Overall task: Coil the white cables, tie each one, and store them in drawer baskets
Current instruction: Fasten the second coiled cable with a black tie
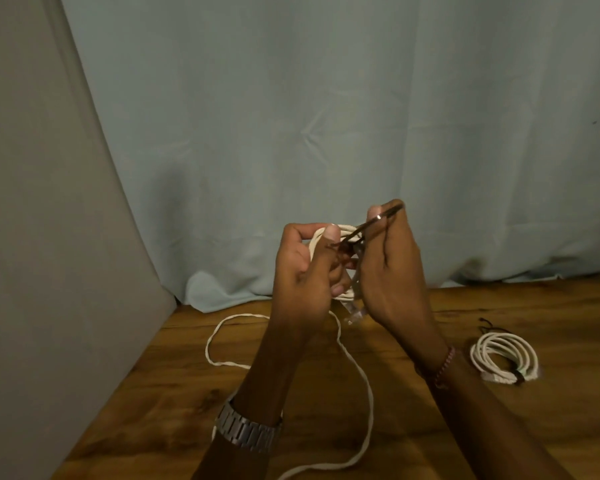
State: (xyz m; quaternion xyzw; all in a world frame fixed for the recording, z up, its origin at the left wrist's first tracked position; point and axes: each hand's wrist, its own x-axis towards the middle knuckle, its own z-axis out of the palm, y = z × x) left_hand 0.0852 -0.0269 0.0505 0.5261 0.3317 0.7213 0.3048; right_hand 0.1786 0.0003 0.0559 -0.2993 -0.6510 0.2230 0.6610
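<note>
- We hold the white cable (329, 233) up above the wooden table (413, 427), its coiled part bunched between both hands; coil stands roughly upright, long axis running top to bottom.
- Loose tail of that cable drops from the coil to the table, loops out left, then runs back toward us along the tabletop.
- A clear connector end (355, 315) sticks out below the coil, pointing down-left.
- Our left hand (303, 268) grips the coil, fingers curled round it, thumb on top.
- Our right hand (390, 268) pinches a thin dark tie (371, 225) betw. thumb & fingers; the tie slants from upper right down-left to the coil.
- Count: 2 white cables. The 2nd, a finished coil (503, 358), lies flat on the table, right of the held coil, well apart, bound w/ a dark tie.
- Metal watch (248, 433) on left wrist, beaded bracelet (444, 367) on right.
- Pale blue curtain (326, 116) hangs behind the held coil.
- No readable writing anywhere.
</note>
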